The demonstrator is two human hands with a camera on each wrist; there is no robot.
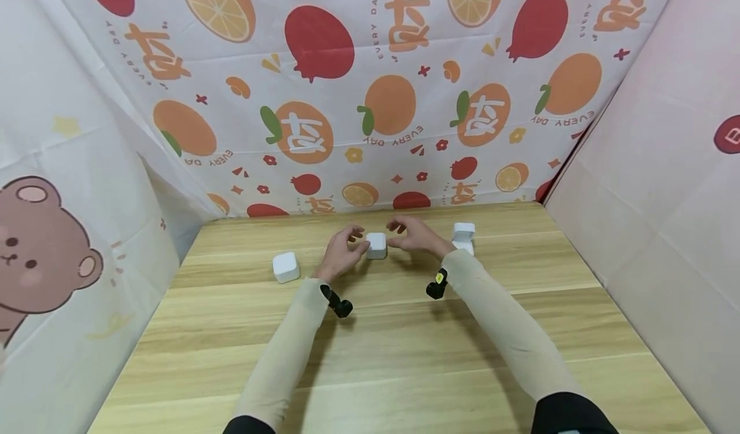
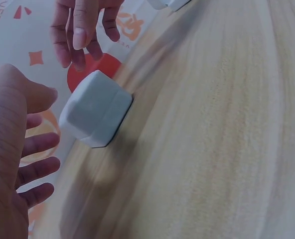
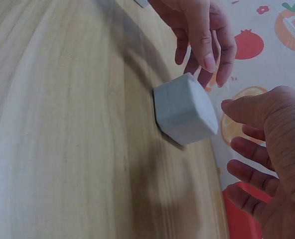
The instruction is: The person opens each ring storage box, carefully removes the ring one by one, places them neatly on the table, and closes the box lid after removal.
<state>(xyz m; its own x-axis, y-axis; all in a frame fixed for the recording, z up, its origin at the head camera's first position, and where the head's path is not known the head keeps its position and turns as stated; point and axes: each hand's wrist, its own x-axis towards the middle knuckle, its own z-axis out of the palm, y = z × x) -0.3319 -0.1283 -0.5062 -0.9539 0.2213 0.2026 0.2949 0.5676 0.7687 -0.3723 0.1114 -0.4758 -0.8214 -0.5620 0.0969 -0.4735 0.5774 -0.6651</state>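
Between my two hands stands a small white lidded box [image 1: 376,246], closed, on the wooden table. A seam runs around its side in the left wrist view, where the box [image 2: 96,109] shows rounded corners. My left hand [image 1: 343,252] is at its left side, thumb near the box and fingers loosely bent. On the other side my right hand [image 1: 415,235] hovers close, with fingers spread and slightly curved. In the right wrist view a gap shows between the right thumb and the box [image 3: 184,110]. Neither hand grips anything.
Another closed white box [image 1: 286,267] sits left of the left hand. Behind the right wrist a third white box [image 1: 464,236] stands with its lid raised. A fruit-print cloth [image 1: 341,132] hangs along the table's far edge, and pale cloths flank both sides.
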